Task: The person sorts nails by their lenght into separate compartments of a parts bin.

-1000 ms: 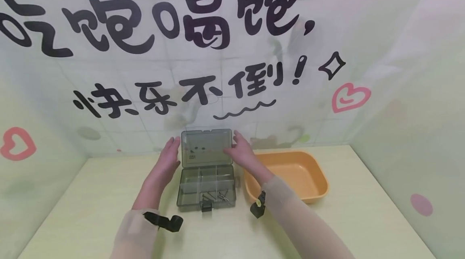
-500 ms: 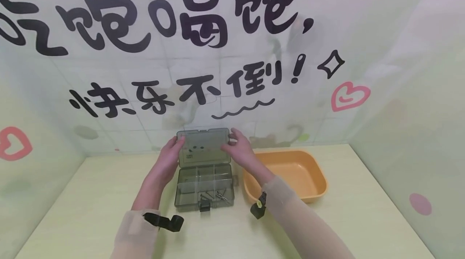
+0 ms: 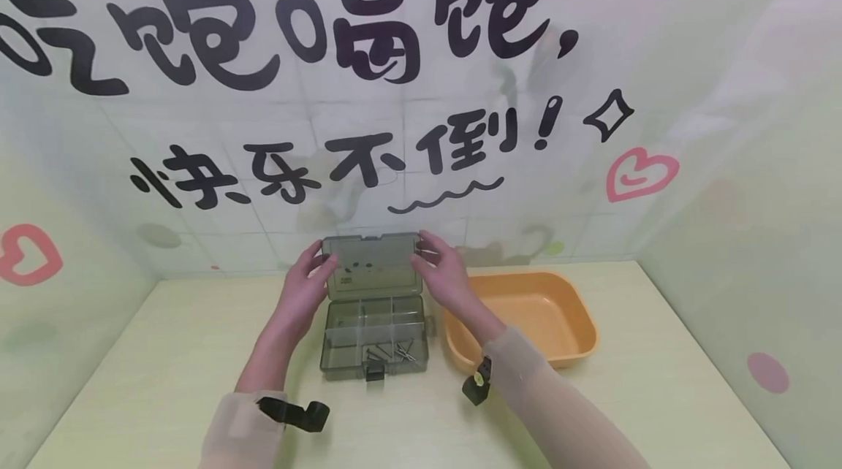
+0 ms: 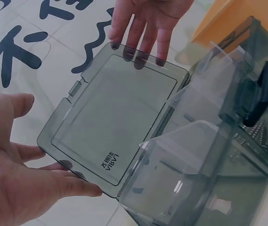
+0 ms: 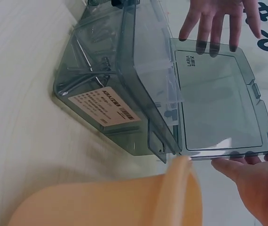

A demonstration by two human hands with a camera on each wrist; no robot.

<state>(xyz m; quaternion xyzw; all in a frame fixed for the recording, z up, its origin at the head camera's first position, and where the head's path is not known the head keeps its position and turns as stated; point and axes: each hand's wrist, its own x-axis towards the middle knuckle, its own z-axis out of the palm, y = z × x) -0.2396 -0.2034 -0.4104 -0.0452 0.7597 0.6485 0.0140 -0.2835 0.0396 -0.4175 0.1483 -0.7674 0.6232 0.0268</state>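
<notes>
A translucent grey-green divided storage box (image 3: 375, 337) stands on the table with its lid (image 3: 373, 268) raised against the back wall. Several nails or screws (image 3: 404, 352) lie in its front right compartment. My left hand (image 3: 304, 286) is at the lid's left edge, and its fingertips show through the plastic from behind. At the other edge is my right hand (image 3: 450, 279), its fingers (image 4: 141, 42) straight and reaching behind the lid in the left wrist view. In that view my left thumb (image 4: 23, 104) stands apart from the lid.
An orange tub (image 3: 546, 315) sits just right of the box. A black latch (image 3: 375, 370) hangs at the box's front. Behind the lid rises a printed wall (image 3: 355, 111), and pale side walls (image 3: 737, 257) enclose the table (image 3: 177, 352).
Both hands have moved in onto the lid's side edges. A second ago the left hand was beside the lid. The box stays in about the same place, with its lid still raised.
</notes>
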